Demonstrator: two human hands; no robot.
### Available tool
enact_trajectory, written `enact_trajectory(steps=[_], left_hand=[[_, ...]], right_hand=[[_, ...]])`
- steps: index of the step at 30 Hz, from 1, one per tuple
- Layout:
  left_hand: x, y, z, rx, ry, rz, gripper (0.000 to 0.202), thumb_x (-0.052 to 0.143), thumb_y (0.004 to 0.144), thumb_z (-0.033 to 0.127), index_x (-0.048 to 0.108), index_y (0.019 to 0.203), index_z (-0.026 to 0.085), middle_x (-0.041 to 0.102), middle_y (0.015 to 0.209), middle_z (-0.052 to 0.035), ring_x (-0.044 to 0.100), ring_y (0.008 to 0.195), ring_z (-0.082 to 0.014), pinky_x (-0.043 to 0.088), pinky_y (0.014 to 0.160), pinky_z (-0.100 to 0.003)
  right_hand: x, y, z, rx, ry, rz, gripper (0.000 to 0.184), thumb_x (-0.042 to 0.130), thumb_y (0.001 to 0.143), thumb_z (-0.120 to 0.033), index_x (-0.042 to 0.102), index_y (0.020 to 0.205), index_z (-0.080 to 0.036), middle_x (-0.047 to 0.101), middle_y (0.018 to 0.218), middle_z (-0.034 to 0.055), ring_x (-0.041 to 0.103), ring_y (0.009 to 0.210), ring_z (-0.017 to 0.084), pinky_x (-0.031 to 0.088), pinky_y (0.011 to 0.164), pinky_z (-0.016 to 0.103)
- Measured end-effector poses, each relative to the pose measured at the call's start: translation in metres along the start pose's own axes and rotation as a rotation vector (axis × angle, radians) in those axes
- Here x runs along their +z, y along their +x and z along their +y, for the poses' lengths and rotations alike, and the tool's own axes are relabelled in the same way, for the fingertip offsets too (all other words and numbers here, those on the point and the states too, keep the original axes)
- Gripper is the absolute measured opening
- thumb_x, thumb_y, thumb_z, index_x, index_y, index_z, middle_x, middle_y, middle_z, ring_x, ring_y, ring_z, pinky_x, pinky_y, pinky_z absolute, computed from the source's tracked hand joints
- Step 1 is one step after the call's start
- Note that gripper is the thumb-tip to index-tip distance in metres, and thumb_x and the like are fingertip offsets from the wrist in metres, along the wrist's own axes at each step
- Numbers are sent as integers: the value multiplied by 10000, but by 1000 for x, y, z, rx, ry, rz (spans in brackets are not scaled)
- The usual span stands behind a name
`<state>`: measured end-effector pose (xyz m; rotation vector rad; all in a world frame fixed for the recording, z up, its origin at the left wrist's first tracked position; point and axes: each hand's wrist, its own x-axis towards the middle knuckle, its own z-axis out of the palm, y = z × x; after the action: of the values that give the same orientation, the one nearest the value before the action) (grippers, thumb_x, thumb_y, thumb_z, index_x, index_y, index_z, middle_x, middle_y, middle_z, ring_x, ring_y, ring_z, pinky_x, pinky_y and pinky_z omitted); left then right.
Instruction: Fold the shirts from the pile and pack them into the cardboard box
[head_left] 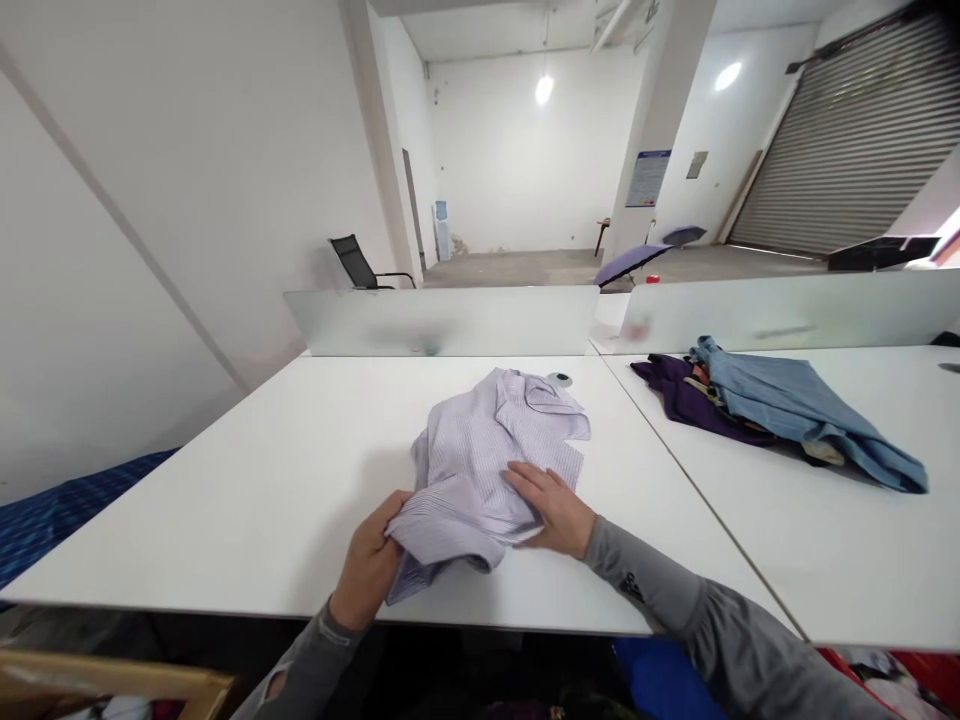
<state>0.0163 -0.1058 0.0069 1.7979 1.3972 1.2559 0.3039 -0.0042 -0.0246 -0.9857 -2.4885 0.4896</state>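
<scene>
A pale lilac striped shirt (469, 440) lies rumpled on the white table (322, 440), its collar toward the far side. My left hand (373, 560) grips the near left edge of the shirt, fingers closed round the cloth and partly hidden by it. That edge is lifted and folds over toward me. On the right side of the shirt rests my right hand (551, 508), its fingers stretched out over the fabric.
Folded clothes, with blue jeans (802, 395) over a dark purple garment (671, 385), lie on the adjoining table to the right. Frosted dividers (465, 320) line the far edge. A cardboard box (202, 690) stands below at the left. Beyond the divider is a black chair (352, 262).
</scene>
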Motion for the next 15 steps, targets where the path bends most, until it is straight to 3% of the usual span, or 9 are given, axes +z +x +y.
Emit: enact_trajectory(steps=[2, 4, 6, 8, 11, 15], left_hand=[[-13, 0, 20, -32, -61, 5, 322, 388, 809, 159, 598, 1053, 171, 671, 946, -31, 615, 855, -194, 503, 745, -286], [-26, 1, 35, -39, 39, -28, 293, 404, 770, 153, 600, 986, 181, 647, 838, -2, 593, 775, -174, 479, 681, -253], [-42, 5, 45, 3, 236, -93, 274, 436, 721, 149, 600, 933, 201, 619, 756, 24, 569, 700, -158, 452, 631, -235], [-62, 14, 55, 139, 438, -85, 321, 442, 686, 147, 613, 949, 214, 632, 800, 15, 586, 735, -165, 456, 660, -243], [-98, 35, 80, 381, 671, 176, 383, 411, 685, 151, 641, 989, 191, 638, 924, -42, 602, 885, -195, 468, 774, -278], [-145, 58, 139, 491, 853, 625, 349, 430, 696, 163, 671, 947, 139, 619, 873, -39, 581, 867, -178, 454, 790, -279]], right_hand=[[7, 9, 20, 87, 36, 123, 563, 636, 720, -227, 570, 1279, -209, 475, 1438, 156, 427, 1316, 324, 240, 1089, 578], [-2, 20, 32, 121, 152, 295, 369, 545, 724, -167, 648, 1077, -199, 620, 1265, 129, 546, 1185, 282, 344, 1044, 513], [-27, 30, 29, 129, 296, 455, 254, 502, 744, -186, 633, 961, -197, 694, 1026, 84, 621, 983, 234, 464, 908, 410], [-64, 36, 7, 109, 400, 617, 185, 488, 766, -208, 602, 910, -200, 669, 823, 17, 611, 791, 187, 493, 757, 326], [-131, 39, -51, -16, 312, 915, 174, 540, 750, -185, 611, 908, -201, 627, 782, -29, 570, 748, 151, 464, 728, 281], [-219, 34, -123, -244, 27, 1242, 196, 568, 806, -170, 655, 982, -176, 636, 893, -4, 579, 903, 164, 435, 880, 327]])
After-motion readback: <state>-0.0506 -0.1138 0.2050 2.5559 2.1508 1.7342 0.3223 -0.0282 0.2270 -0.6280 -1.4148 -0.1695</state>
